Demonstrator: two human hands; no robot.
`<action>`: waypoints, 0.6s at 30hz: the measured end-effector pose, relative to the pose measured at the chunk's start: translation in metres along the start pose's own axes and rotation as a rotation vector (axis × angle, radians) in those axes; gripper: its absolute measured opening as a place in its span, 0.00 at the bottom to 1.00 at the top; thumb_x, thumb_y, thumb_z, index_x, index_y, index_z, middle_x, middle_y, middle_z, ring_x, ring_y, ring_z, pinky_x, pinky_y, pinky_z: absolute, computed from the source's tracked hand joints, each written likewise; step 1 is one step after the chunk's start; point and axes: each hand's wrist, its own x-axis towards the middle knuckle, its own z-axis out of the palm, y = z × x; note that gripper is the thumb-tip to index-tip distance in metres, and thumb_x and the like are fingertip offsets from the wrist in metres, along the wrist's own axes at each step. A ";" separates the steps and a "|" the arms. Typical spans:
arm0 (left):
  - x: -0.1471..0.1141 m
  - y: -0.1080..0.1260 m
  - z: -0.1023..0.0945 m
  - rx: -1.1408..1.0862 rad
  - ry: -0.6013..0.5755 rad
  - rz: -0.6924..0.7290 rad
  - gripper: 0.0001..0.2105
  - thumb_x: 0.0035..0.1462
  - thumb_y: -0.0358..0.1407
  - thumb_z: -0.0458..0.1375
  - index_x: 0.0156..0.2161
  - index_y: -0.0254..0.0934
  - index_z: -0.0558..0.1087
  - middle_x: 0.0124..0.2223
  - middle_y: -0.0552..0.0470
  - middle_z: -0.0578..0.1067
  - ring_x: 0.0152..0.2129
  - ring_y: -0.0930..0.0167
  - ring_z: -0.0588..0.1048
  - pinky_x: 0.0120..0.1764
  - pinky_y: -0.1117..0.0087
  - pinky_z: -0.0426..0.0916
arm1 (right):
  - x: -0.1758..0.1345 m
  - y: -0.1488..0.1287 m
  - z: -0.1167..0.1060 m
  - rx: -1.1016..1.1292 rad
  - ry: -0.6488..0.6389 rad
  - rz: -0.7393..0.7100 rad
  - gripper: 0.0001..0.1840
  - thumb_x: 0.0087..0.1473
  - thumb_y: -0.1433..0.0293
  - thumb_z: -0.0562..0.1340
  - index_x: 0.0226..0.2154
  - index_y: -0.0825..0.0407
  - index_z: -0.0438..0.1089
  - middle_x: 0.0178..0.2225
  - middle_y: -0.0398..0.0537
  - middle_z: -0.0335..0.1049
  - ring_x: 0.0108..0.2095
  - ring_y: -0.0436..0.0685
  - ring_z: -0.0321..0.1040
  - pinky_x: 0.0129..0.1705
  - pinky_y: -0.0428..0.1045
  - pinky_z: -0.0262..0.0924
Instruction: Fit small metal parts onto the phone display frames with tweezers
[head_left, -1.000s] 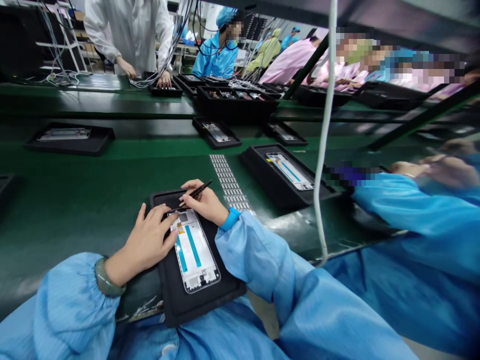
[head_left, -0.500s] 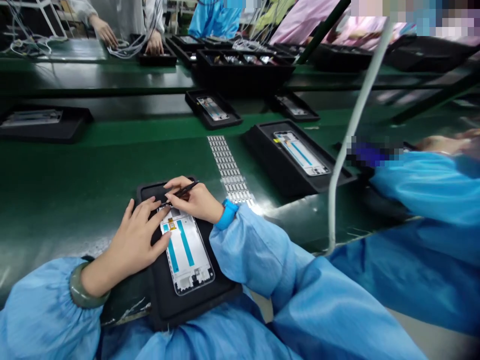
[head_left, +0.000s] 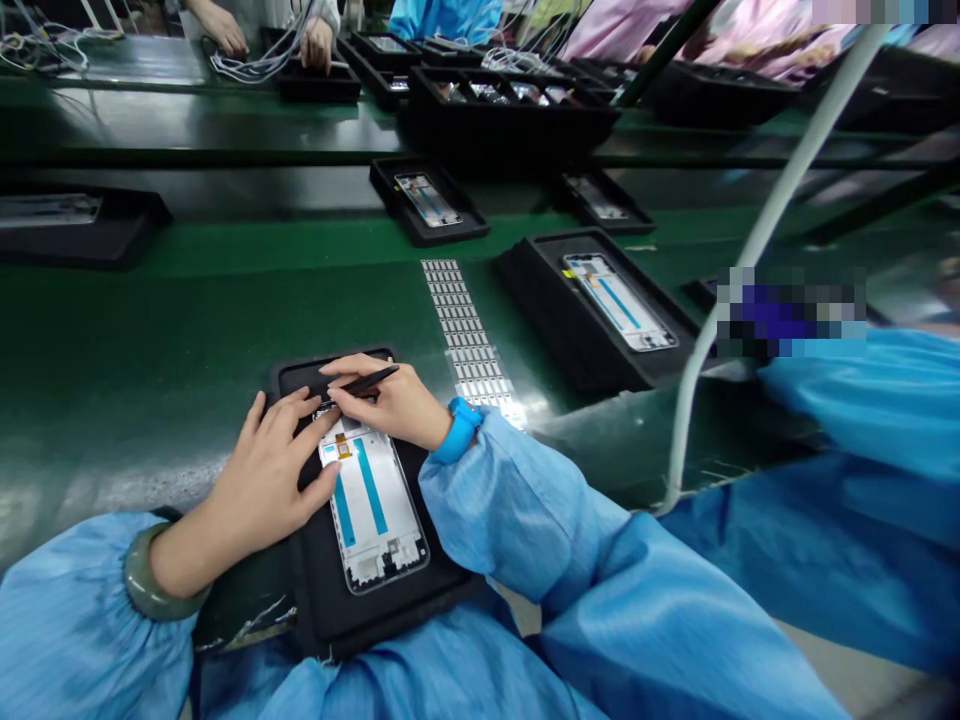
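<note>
A silvery phone frame (head_left: 386,480) with two blue strips and a small orange flex piece lies in a black foam tray (head_left: 330,610) in front of me. My left hand (head_left: 274,465) is open over the frame's left side, fingers spread, with thumb and index fingertips resting on it. In my right hand (head_left: 386,400) I grip black tweezers (head_left: 375,379), slanted down toward the frame's top end. Their tips are hidden near my left index finger, so I cannot tell what they touch.
A sheet of small parts (head_left: 461,325) lies beyond my right hand on the green bench (head_left: 225,310). Another foam tray (head_left: 547,310) holds a phone frame (head_left: 622,300). A white cable (head_left: 750,270) hangs at right, near a co-worker's blue sleeve (head_left: 877,390). Black bins (head_left: 510,125) stand behind.
The view has shifted slightly, so the background sits higher and farther right. My hands keep almost the same place on the phone frame, with the tweezers still held at its top end.
</note>
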 end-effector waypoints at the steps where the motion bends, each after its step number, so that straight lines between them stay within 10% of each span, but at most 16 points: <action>1: 0.000 0.000 0.000 0.001 0.003 0.001 0.22 0.58 0.41 0.50 0.56 0.37 0.62 0.55 0.40 0.63 0.58 0.57 0.58 0.57 0.43 0.49 | 0.000 0.000 0.000 -0.008 0.001 -0.008 0.13 0.54 0.71 0.58 0.43 0.52 0.68 0.40 0.45 0.72 0.40 0.50 0.72 0.44 0.46 0.66; 18: 0.001 -0.006 0.003 -0.090 0.033 -0.017 0.20 0.58 0.42 0.51 0.55 0.39 0.62 0.54 0.43 0.65 0.56 0.58 0.59 0.58 0.44 0.47 | -0.003 0.000 -0.004 0.026 0.146 0.069 0.14 0.53 0.68 0.60 0.43 0.53 0.67 0.27 0.41 0.70 0.26 0.48 0.69 0.30 0.44 0.65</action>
